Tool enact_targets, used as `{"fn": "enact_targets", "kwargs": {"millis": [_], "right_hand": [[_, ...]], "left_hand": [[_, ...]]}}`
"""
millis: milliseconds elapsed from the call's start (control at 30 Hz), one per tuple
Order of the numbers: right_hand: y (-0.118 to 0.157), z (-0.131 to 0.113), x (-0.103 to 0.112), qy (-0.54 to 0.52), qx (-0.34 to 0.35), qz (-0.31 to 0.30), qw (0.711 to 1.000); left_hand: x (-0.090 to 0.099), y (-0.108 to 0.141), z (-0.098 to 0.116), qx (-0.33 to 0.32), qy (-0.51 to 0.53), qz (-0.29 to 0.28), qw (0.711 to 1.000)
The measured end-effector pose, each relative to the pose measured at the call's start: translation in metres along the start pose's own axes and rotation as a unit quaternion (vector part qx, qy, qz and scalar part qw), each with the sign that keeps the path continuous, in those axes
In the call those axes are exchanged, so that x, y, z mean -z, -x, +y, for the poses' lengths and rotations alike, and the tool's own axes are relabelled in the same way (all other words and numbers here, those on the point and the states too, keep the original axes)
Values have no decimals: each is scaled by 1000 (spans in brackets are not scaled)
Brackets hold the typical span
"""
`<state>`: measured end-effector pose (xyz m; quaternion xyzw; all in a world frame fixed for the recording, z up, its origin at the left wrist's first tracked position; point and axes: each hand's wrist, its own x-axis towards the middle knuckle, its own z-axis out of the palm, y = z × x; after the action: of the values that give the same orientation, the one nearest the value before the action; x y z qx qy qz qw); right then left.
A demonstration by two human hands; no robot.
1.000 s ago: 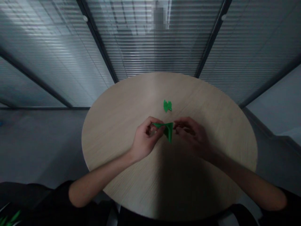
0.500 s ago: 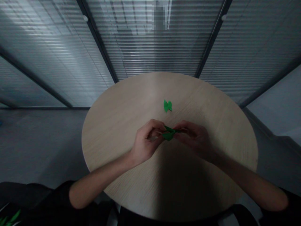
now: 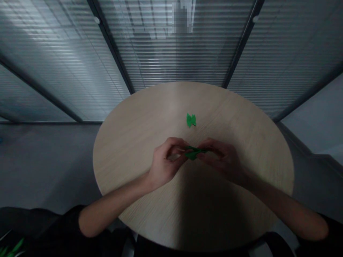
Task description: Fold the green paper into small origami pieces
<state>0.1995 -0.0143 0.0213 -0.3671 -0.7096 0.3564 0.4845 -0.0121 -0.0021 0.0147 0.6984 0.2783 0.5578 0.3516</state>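
Between my two hands, over the middle of the table, is a piece of folded green paper (image 3: 192, 154). My left hand (image 3: 169, 157) pinches its left side between thumb and fingers. On the right side, the fingertips of my right hand (image 3: 223, 157) close on the same paper, and they hide part of it. A second green folded-paper piece (image 3: 191, 120), shaped like a butterfly, lies on the table just beyond my hands, touched by neither.
The round wooden table (image 3: 128, 128) has its curved far edge close to glass panels with blinds (image 3: 177, 60). My shadow darkens its near right part. Green leaves (image 3: 14, 248) show at the lower left corner.
The paper between my hands looks flatter at its upper fold, and my left fingers have dipped slightly. My right fingers have shifted a little on it. The butterfly-shaped piece stays put.
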Motion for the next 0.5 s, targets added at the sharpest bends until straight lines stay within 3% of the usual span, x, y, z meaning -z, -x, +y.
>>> {"fn": "enact_targets", "kwargs": {"millis": [167, 267, 500], "right_hand": [[0, -2, 1, 15, 24, 2, 1000], [0, -3, 0, 23, 26, 9, 999], [-1, -3, 0, 63, 80, 29, 994]], "left_hand": [[-3, 1, -4, 24, 52, 8, 998], [-1, 1, -5, 1, 67, 1, 998], [5, 1, 3, -49, 16, -67, 996]]}}
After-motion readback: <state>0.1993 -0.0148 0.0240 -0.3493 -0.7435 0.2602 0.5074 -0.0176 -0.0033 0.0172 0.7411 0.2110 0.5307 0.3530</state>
